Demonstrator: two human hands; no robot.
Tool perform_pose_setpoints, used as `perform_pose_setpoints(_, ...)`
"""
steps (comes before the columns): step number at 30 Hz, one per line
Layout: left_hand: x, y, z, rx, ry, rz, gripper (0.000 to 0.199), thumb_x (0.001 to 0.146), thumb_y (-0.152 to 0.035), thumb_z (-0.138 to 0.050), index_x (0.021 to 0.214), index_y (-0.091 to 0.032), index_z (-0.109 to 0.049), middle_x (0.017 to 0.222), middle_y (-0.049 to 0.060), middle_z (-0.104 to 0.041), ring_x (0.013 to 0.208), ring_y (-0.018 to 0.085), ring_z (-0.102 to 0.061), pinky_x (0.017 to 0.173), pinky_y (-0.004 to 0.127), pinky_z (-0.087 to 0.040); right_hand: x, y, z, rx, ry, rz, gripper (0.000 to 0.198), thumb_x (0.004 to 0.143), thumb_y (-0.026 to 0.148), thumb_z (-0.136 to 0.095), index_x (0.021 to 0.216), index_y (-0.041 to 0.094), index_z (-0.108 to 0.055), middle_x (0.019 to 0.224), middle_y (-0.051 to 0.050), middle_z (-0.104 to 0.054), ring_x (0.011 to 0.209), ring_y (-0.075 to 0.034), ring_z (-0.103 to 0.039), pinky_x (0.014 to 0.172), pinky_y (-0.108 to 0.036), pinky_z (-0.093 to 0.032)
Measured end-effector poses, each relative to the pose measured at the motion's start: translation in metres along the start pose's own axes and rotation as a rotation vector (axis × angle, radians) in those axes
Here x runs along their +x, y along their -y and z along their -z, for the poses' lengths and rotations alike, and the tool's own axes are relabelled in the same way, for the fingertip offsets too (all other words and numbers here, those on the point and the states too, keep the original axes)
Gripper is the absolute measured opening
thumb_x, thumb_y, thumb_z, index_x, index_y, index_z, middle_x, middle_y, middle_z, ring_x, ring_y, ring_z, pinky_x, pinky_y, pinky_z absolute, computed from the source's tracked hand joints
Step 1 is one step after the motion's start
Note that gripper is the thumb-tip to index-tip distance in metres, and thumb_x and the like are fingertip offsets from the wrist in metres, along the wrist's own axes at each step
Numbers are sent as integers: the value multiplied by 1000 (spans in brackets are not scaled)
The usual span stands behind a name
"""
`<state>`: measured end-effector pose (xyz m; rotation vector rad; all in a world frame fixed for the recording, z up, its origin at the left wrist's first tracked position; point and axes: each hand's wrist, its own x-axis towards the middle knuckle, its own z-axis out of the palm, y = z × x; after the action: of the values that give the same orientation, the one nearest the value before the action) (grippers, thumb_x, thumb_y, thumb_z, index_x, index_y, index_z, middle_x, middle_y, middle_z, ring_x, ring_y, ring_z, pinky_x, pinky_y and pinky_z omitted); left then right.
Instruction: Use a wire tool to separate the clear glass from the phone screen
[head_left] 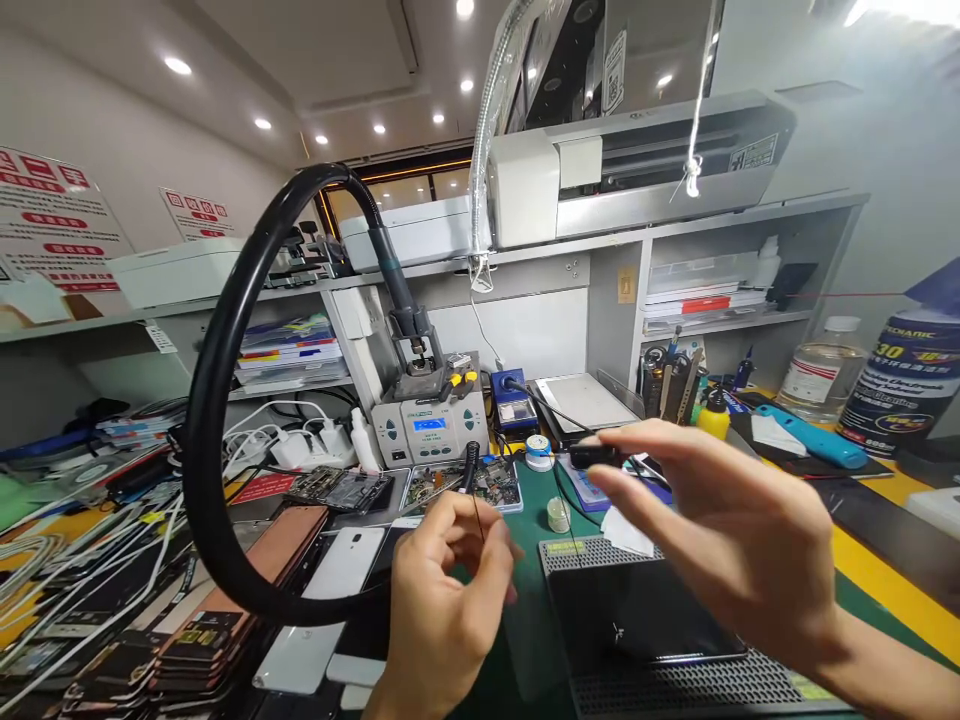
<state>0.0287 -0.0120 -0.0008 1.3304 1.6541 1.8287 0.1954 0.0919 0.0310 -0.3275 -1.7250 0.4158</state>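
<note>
My left hand (454,590) is closed in a pinch, with a thin dark wire (478,518) at its fingertips. My right hand (727,530) is raised above the bench, a small black cylinder-like piece (594,455) between thumb and forefinger. From near that piece, a fine dark strand (566,505) runs down. Below my right hand, a glossy black phone or tablet panel (637,620) lies on a grey perforated pad (559,590). A small open jar (558,515) and a white scrap of paper (628,532) are just beyond it.
A thick black hose (206,400) arches at left from the hot-air station (431,430). Stacked phone parts (202,640) and white phones (345,565) crowd the left side. Bottles (900,370) stand at right, near a blue tool (814,437). Shelves line the back.
</note>
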Motion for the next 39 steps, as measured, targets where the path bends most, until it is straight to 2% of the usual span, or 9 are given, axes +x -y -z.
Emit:
perform_pose_setpoints(2, -3, -2, -2, 10, 5, -8, 22, 87, -39, -64, 77, -20, -60, 61, -2, -66, 46, 10, -57, 46, 21, -45, -7, 2, -4, -27, 33, 190, 32, 83, 7, -78, 111, 21, -73, 102, -6, -78, 93, -19, -73, 86, -33, -62)
perform_pose_setpoints(3, -5, -3, -3, 13, 1, -13, 21, 87, -38, -65, 76, -20, -60, 60, -2, -65, 45, 10, -56, 45, 21, -44, -8, 2, -5, -33, 45, 242, 35, 83, 3, -77, 113, 20, -72, 102, -7, -78, 95, -20, -73, 87, -34, -61)
perform_pose_setpoints(7, -8, -5, -6, 30, -38, -32, 16, 85, -32, -63, 74, -21, -60, 56, -3, -65, 42, 10, -55, 45, 21, -44, -8, 0, -5, -92, 48, 323, 35, 82, -1, -76, 113, 15, -71, 96, -8, -78, 93, -18, -72, 82, -33, -61)
perform_pose_setpoints(14, -11, -2, -7, 66, -79, -15, 14, 83, -31, -61, 74, -22, -62, 56, -2, -66, 48, 12, -60, 45, 21, -44, -4, 2, 0, -237, 148, 483, 29, 79, 1, -80, 106, 9, -70, 95, -9, -81, 91, -15, -73, 87, -27, -61)
perform_pose_setpoints(21, -12, -4, -7, 133, -97, -23, 14, 83, -32, -59, 72, -23, -62, 54, -4, -66, 46, 11, -58, 44, 21, -43, -5, 2, 0, -247, 142, 496, 28, 78, 0, -80, 103, 9, -71, 94, -10, -81, 93, -15, -73, 89, -25, -61)
perform_pose_setpoints(39, -13, 0, -6, 119, -107, -24, 15, 84, -33, -61, 73, -22, -64, 56, -1, -66, 49, 14, -62, 43, 22, -44, -3, 3, 1, -238, 168, 490, 33, 76, 1, -80, 106, 12, -71, 93, -10, -82, 90, -19, -76, 84, -29, -65)
